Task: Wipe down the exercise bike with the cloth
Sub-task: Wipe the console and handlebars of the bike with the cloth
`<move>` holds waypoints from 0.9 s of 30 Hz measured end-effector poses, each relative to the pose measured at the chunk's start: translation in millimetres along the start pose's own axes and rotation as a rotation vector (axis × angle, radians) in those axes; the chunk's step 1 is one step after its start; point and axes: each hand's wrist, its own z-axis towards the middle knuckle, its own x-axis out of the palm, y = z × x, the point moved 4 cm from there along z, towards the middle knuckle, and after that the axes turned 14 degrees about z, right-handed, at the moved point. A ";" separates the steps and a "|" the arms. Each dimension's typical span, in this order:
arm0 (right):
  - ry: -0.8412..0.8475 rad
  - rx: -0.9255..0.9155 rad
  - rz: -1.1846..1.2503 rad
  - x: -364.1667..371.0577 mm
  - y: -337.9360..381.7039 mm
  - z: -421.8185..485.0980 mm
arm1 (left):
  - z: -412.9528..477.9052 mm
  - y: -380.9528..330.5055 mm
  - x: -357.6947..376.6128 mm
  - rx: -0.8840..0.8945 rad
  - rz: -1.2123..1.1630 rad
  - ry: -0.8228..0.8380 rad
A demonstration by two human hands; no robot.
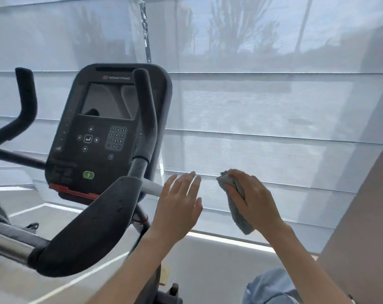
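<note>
The exercise bike's black console (105, 132) with its dark screen and keypad stands at left. A black upright handlebar (145, 110) rises in front of the console, and a padded black armrest (91, 224) juts toward me below it. My left hand (179, 205) hovers open just right of the handlebar's grey end (152, 188), fingers spread, holding nothing. My right hand (252, 198) is further right, closed on a crumpled grey cloth (237, 207) that hangs down from the palm. Neither hand touches the bike.
Pale sheer blinds (274, 106) cover a large window straight ahead. A beige wall (366, 216) rises at right. A second black handlebar (27, 99) stands at far left. Grey floor (208, 270) lies below, with my blue-trousered knee (271, 286) at the bottom right.
</note>
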 end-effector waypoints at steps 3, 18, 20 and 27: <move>-0.002 -0.023 0.095 18.5 -32.6 32.7 | 18.2 3.6 17.0 -0.036 0.047 0.018; 0.145 -0.302 0.878 135.1 -88.2 229.5 | 124.6 52.9 3.5 -0.433 0.576 0.061; 0.134 -0.347 0.970 145.6 -75.8 244.8 | 128.5 70.7 -9.8 -0.505 0.661 0.114; 0.077 -0.388 1.247 157.9 -21.8 298.0 | 145.0 103.3 -36.6 -0.466 0.804 0.224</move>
